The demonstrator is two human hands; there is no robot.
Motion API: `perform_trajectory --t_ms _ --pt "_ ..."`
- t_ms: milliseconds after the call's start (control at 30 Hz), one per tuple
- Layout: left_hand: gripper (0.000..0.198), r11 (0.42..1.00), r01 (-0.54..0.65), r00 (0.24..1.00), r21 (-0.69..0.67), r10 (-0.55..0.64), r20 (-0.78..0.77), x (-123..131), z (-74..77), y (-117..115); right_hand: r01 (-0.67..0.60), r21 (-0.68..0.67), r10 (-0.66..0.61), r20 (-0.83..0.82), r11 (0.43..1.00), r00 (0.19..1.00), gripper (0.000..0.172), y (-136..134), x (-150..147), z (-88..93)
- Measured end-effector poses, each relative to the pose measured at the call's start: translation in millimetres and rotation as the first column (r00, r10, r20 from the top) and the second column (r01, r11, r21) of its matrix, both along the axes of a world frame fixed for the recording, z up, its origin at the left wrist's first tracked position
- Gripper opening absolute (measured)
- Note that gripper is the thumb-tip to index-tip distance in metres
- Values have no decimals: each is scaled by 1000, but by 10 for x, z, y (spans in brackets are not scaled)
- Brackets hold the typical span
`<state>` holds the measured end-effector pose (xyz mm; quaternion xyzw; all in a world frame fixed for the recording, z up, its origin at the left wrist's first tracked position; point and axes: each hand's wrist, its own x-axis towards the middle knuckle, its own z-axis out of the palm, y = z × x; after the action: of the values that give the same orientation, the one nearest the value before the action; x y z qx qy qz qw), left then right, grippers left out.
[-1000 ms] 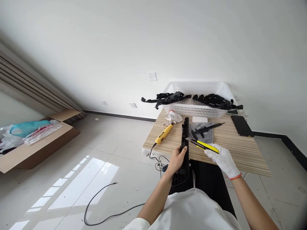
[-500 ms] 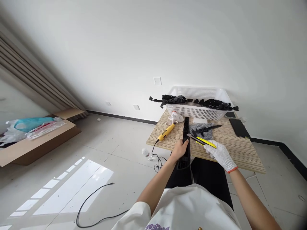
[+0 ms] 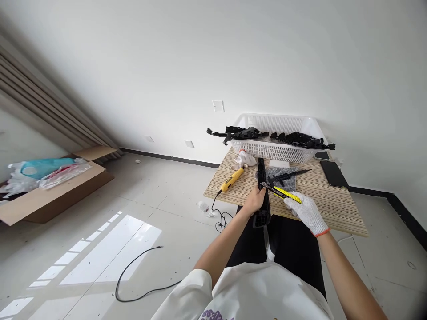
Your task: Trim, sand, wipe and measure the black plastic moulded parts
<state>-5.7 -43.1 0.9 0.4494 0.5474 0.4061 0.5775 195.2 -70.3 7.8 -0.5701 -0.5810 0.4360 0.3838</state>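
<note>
My bare left hand (image 3: 254,200) grips a long black plastic part (image 3: 262,213) that overhangs the table's front edge above my lap. A white knitted glove with an orange cuff covers my right hand (image 3: 303,210), which is closed around a yellow and black utility knife (image 3: 287,194). The knife's blade is out, and its tip lies at the black part just by my left fingers; whether it touches, I cannot tell. Behind the knife, a black caliper (image 3: 287,176) rests on a grey cloth (image 3: 289,183). Left of the part lies a yellow corded tool (image 3: 232,179).
A white plastic basket (image 3: 276,152) full of black parts (image 3: 296,139) stands at the table's back, some parts jutting past its sides. A black phone-like slab (image 3: 333,174) lies right, a white glove (image 3: 245,158) left. A cardboard box (image 3: 66,193) and a cable (image 3: 122,278) are on the floor.
The black part's near end has shifted slightly right and away from me, along with my left hand. The knife stays beside it in my right hand. The whole view has tilted a little.
</note>
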Motion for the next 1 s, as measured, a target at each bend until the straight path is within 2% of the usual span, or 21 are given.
perform_trajectory --t_ms 100,267,400,600,667,733,800,867,933,1000 --pt "26 1000 8 999 6 -8 33 -26 25 13 12 -15 -12 4 1000 1000 43 -5 9 0" --pt "27 997 58 991 -50 -51 123 -239 35 10 40 -80 -44 -48 996 998 47 -10 32 -26" --pt "31 997 70 997 -15 -69 39 -334 -2 19 64 -76 -68 -63 995 996 50 -23 47 -54" --pt "28 998 68 997 -15 -69 -31 -383 3 -14 84 4 -84 25 996 996 53 -45 53 -87" --pt "28 997 70 981 23 -64 -184 -416 47 -40 102 25 -104 61 994 993 52 -47 51 -80" --pt "30 991 76 895 108 -20 -447 -455 103 -73 126 65 -133 128 990 983 50 -46 49 -66" --pt "36 980 106 736 167 36 -676 -496 159 -108 124 105 -145 217 987 965 48 -43 49 -50" --pt "43 973 136 604 187 68 -794 -537 206 -142 77 133 -114 307 988 945 44 -39 52 -39" --pt "48 966 166 550 196 75 -832 -583 243 -168 1 150 -57 372 989 927 41 -33 55 -32" --pt "52 964 172 561 205 75 -824 -641 271 -184 -50 157 -16 393 986 919 40 -27 58 -29"
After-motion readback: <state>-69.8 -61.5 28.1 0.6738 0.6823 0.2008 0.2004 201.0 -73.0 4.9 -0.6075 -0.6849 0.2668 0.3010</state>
